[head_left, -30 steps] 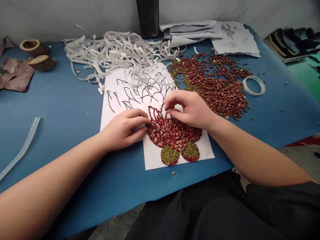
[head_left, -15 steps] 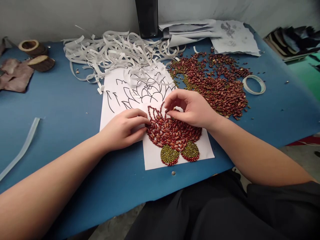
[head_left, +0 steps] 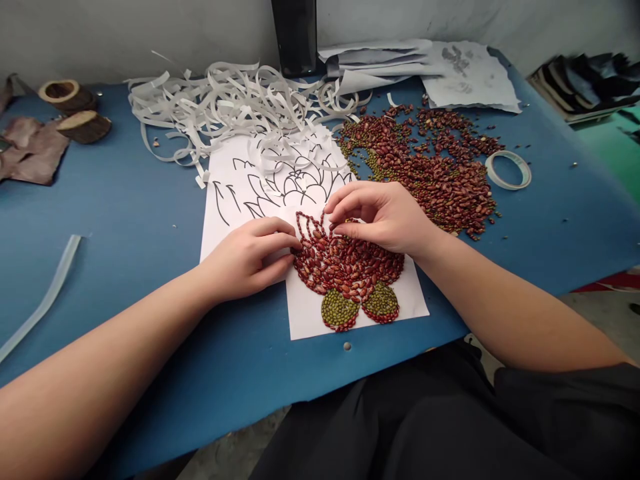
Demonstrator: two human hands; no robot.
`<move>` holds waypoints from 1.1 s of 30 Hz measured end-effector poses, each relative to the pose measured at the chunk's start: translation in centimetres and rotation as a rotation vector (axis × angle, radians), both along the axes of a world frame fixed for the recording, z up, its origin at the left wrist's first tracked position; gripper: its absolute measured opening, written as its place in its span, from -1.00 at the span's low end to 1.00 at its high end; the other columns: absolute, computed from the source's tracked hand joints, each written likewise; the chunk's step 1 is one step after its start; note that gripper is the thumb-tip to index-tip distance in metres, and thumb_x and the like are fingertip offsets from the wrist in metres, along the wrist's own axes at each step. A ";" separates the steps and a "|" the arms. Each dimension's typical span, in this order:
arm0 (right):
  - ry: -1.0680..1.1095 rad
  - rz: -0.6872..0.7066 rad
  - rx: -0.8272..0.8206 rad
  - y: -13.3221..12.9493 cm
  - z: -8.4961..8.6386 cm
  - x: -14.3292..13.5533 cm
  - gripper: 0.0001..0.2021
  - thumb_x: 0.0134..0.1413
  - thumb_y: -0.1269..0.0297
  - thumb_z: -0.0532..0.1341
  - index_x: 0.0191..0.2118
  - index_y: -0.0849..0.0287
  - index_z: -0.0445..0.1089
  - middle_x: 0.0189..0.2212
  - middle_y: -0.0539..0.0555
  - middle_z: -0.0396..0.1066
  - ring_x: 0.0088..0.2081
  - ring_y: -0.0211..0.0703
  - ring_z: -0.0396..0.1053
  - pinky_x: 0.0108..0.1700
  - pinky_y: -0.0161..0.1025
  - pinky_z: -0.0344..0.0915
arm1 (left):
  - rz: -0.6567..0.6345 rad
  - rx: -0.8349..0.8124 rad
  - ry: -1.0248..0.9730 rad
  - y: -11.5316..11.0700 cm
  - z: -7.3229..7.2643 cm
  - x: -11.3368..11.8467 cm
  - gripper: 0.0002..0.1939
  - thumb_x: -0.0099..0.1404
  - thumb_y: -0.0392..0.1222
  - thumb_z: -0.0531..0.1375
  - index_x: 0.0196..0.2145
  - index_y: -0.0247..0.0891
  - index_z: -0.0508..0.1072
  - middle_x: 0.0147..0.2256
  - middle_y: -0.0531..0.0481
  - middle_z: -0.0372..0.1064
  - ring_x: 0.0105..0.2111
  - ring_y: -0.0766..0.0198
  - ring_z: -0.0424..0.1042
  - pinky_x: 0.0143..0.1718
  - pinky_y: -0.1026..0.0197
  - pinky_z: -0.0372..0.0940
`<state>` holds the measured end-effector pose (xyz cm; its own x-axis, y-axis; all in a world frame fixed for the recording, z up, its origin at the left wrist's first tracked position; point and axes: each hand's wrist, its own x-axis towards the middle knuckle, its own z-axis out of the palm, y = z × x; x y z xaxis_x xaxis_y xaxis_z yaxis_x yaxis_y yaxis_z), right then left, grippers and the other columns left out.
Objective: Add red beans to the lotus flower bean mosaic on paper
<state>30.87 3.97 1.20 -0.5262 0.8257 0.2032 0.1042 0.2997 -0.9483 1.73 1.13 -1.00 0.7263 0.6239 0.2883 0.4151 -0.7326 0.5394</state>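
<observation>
A sheet of white paper point(head_left: 415, 300) bears a flower-like picture made of red speckled beans point(head_left: 345, 263), with two rounded patches of green mung beans point(head_left: 340, 309) at its lower end. My left hand point(head_left: 257, 257) rests at the picture's left edge, its fingers curled and the tips close together against the beans. What those fingertips hold, if anything, is hidden. Over the upper petals, my right hand point(head_left: 373, 213) has thumb and fingers drawn together around a small dark red bean point(head_left: 333, 227). Bean outlines of narrow petals point(head_left: 306, 227) show between the hands.
Behind lies a line drawing of a flower point(head_left: 235, 200), partly covered by curly paper strips point(head_left: 215, 107). Loose mixed beans point(head_left: 445, 180) spread at the right, beside a tape roll point(head_left: 508, 170). Cut wood pieces point(head_left: 84, 127) and a clear strip point(head_left: 43, 297) are at the left.
My right hand has shifted slightly down, and its index finger has stretched a little toward the left petal outlines. My left hand has stayed in place.
</observation>
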 end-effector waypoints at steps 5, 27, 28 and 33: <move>-0.014 -0.006 0.011 0.1 -0.1 0.0 -0.91 0.05 0.26 0.51 -0.36 0.06 0.62 -0.17 0.10 0.61 -0.08 -0.03 0.55 0.03 -0.01 0.53 | 0.000 0.001 0.002 0.0 0.0 0.0 -0.75 0.51 -0.25 0.14 0.00 -0.21 0.59 -0.04 -0.13 0.53 -0.08 0.18 0.56 0.04 0.13 0.49; -0.109 -0.040 0.166 -0.2 -0.1 0.0 -0.95 0.11 0.39 0.37 -0.30 0.13 0.60 -0.23 0.10 0.64 -0.16 -0.07 0.58 -0.08 -0.10 0.52 | 0.000 0.004 0.009 0.0 0.4 0.2 -0.75 0.52 -0.24 0.13 -0.02 -0.23 0.60 -0.07 -0.14 0.54 -0.09 0.17 0.57 0.00 0.13 0.50; -0.104 -0.041 0.159 -0.2 -0.2 0.0 -0.96 0.11 0.38 0.37 -0.30 0.13 0.60 -0.22 0.10 0.65 -0.16 -0.07 0.58 -0.08 -0.10 0.52 | 0.001 0.002 0.013 0.0 0.5 0.2 -0.75 0.51 -0.25 0.13 -0.02 -0.23 0.60 -0.07 -0.15 0.54 -0.09 0.17 0.57 0.00 0.13 0.50; -0.097 -0.036 0.126 -0.3 -0.3 -0.1 -0.94 0.14 0.35 0.37 -0.29 0.12 0.65 -0.17 0.12 0.68 -0.09 -0.03 0.61 0.00 -0.06 0.56 | -0.013 0.031 -0.003 0.0 0.4 0.2 -0.76 0.51 -0.27 0.13 -0.01 -0.24 0.59 -0.07 -0.14 0.54 -0.10 0.17 0.57 -0.03 0.14 0.50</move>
<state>30.81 3.70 0.94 -0.5188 0.8156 0.2563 0.2060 0.4102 -0.8884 1.97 1.14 -0.58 0.7337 0.6050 0.3091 0.4039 -0.7543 0.5177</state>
